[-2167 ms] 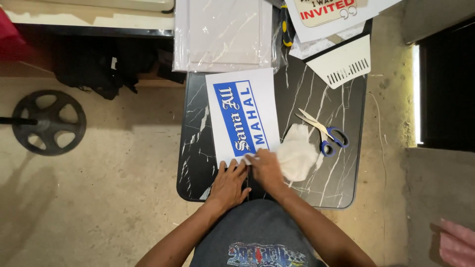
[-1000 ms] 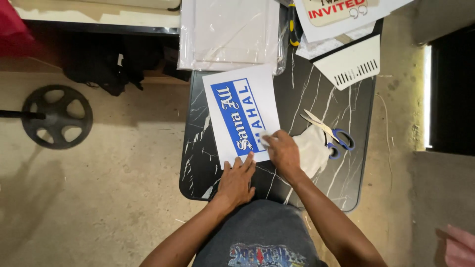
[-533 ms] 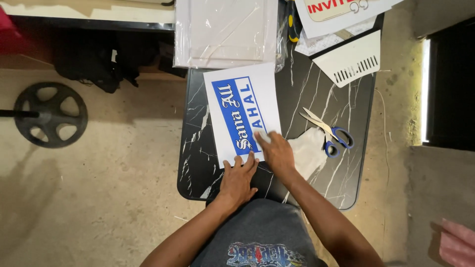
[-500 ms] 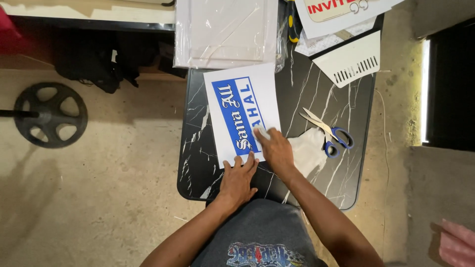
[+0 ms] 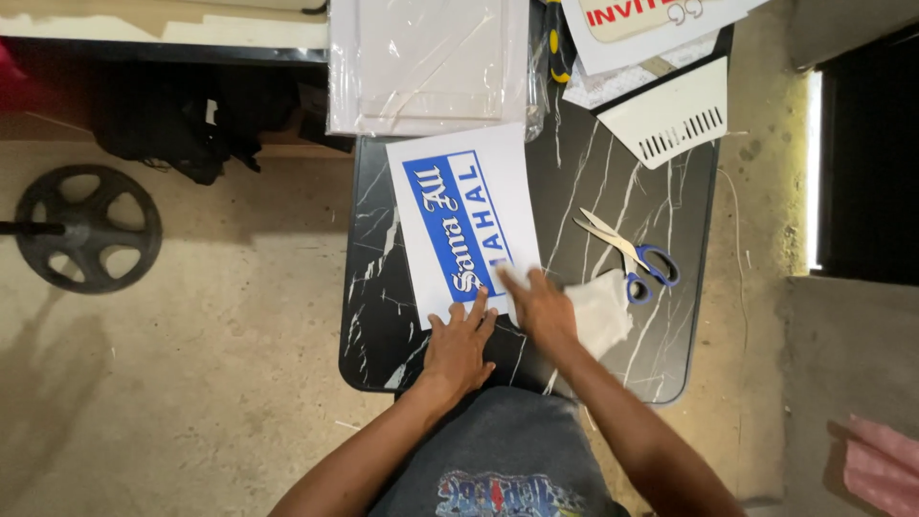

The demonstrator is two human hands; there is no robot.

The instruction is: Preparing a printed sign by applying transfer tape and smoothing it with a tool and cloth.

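Overhead view. A dark marble-patterned table (image 5: 613, 191) with white veins is standing on a bare concrete floor (image 5: 191, 383). A white sheet of paper (image 5: 517, 182) printed with a blue rectangle and white lettering is lying flat, slightly tilted, on the left half of the table, its far edge tucked just under a stack of pale boards in clear plastic wrap (image 5: 426, 62). The left hand (image 5: 458, 347) is pressing flat, fingers spread, on the near edge of the sheet and gripping nothing. The right hand (image 5: 541, 308) is lying with its fingers extended over the near right corner of the sheet; its grip is likewise open, though motion blur is softening the fingertips. A crumpled white cloth (image 5: 603, 311) is resting just beside the right hand, and scissors (image 5: 632, 254) with blue handles are lying beyond it, blades open. A white slotted piece (image 5: 670, 113) is sitting at the far right.

Compared with half a second earlier, the right hand is sitting lower on the sheet, nearer its bottom corner, while the left hand and the sheet are keeping their places.
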